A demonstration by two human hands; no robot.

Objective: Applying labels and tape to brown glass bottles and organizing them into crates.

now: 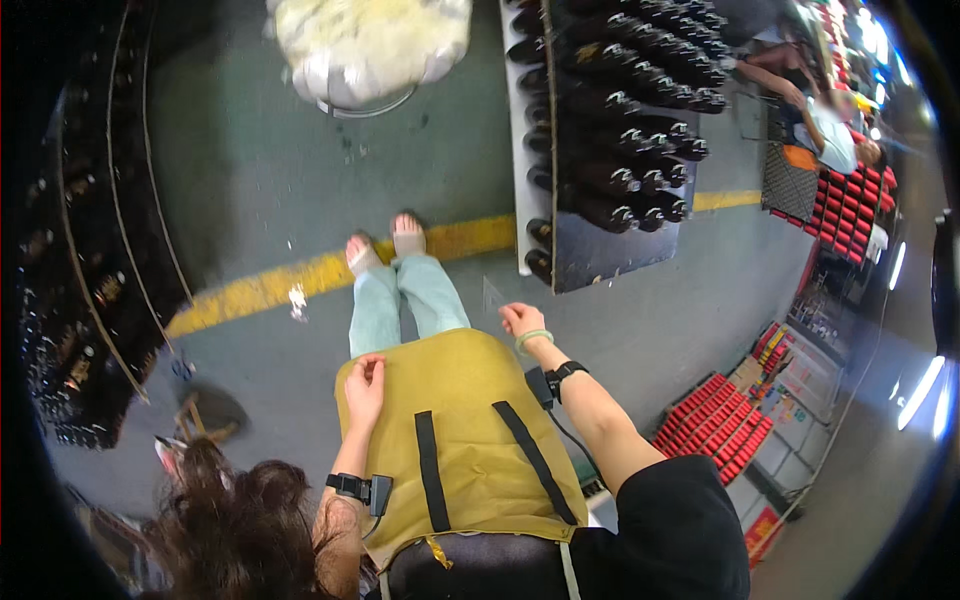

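My left hand rests over the left side of my mustard-yellow apron, its fingers loosely bent and the thumb a little apart. Nothing shows in it. Farther right, my right hand hangs over the floor just past the apron's edge, with its fingers curled in; I see nothing held there. A pale green bangle circles the right wrist. Black straps with small dark boxes sit on both forearms, a cable running from each box.
At the front right stands a rack of dark, shiny-tipped, shoe-like items; more dark racks line the left. A cream-white heap lies ahead. A yellow stripe crosses the floor. Red stacks and a person are right; dark hair shows lower left.
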